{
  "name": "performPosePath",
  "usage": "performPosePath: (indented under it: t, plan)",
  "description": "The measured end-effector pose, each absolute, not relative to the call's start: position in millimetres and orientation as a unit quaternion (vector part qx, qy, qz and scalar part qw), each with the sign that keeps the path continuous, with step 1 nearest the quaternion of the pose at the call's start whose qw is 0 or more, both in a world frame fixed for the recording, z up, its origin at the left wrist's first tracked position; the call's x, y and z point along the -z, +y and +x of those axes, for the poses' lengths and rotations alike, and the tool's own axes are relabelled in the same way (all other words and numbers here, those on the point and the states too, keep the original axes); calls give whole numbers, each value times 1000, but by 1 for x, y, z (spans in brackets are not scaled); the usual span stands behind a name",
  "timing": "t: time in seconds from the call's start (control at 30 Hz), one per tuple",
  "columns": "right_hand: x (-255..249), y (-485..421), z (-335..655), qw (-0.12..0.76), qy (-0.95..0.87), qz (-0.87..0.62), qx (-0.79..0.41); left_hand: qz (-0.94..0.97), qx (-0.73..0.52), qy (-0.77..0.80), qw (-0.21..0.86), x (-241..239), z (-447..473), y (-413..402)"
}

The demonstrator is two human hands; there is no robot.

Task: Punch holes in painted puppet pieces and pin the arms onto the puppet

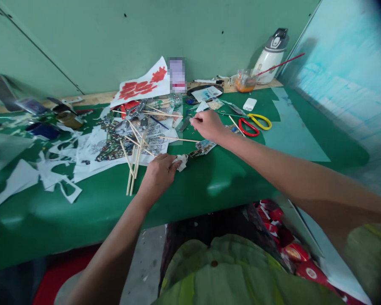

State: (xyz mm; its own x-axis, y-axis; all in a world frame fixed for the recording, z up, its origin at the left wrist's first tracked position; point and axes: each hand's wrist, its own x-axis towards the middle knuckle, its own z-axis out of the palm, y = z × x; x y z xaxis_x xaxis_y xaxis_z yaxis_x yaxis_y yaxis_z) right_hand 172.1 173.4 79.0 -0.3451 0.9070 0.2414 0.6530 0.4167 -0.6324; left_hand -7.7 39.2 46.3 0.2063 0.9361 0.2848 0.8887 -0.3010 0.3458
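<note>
Green patterned clothing (209, 271) is shown nearest the camera, below the left hand (158, 173) and the right hand (211, 126). A crumpled white piece (182, 162) is gripped between the thumb and fingers of the left hand, just above the green table covering (228, 190). The right hand is held farther forward, its fingertips drawn together; whether anything small is pinched there cannot be told. Between the hands a patterned strip (206, 146) is seen, reaching from beside the white piece toward the right wrist; whether the two are joined is not clear.

The work is judged to be partway through. Cutting seems to have been done: white paper offcuts (53, 169) are strewn well to the left of the left hand. Just beyond that hand, pale wooden sticks (136, 163) are left loose, not built into anything. Farther forward and left of it, a dark glittering piece (114, 144) is seemingly well covered with small shiny bits, while printed line drawings (157, 142) beside it are left largely uncoloured. Red shapes are already marked on a white sheet (142, 82) beyond both hands. Scissors (250, 134) are left untouched to the right of the right hand.
</note>
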Motion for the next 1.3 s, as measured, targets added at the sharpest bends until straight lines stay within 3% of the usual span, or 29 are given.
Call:
performPosePath:
  t: [0.23,0.63,0.93,1.3]
  plan:
    - [-50,180,133,183,-852,-468,-144,779,-233,580,51,-43,-8,39]
    - [-34,172,128,151,-872,-460,-73,776,-229,587,36,-41,-6,33]
    - [-52,184,165,235,-852,-427,-194,772,-216,595,56,-43,-6,32]
    - [-13,151,220,205,-911,-355,-47,765,-232,595,81,-42,-9,35]
